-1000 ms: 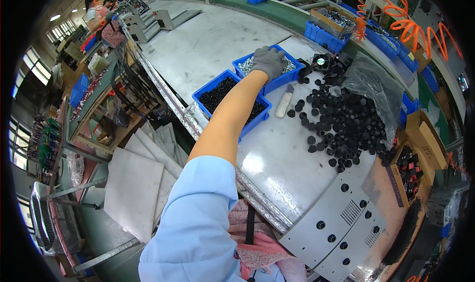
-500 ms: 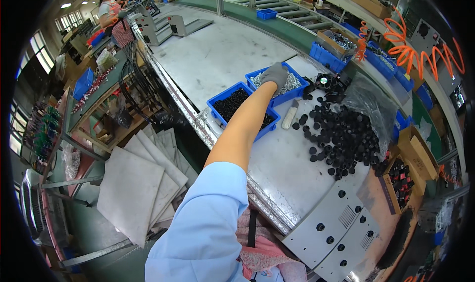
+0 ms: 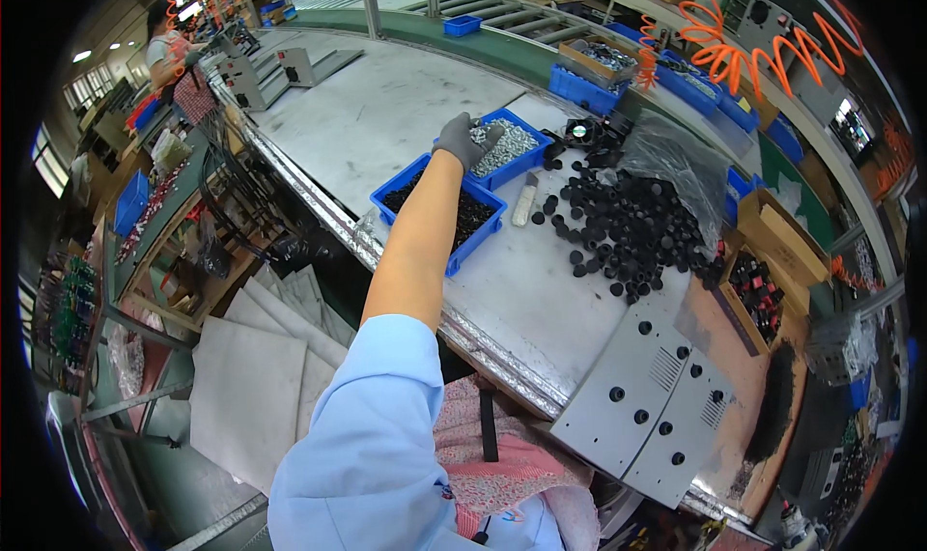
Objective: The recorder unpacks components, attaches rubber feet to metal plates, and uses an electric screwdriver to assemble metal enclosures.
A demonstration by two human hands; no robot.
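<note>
My left hand, in a grey glove, is over the near left edge of a blue bin of silver screws. Its fingers are curled, with some of the silver screws showing between thumb and fingers. Beneath my forearm, a second blue bin holds black screws, partly hidden by the arm. My right hand is out of view. Two grey metal panels with black round feet lie at the near right of the bench. A pile of black round feet spreads beyond them.
A whitish wrapped stick lies beside the bins. Clear plastic bag, black fans and an open cardboard box stand to the right. Flat sheets lean at lower left. An orange coiled hose hangs above. Another person stands far left.
My left hand has drawn back from the middle of the silver screws to the bin's near left edge, turning so thumb and fingers show. The whole view has shifted slightly.
</note>
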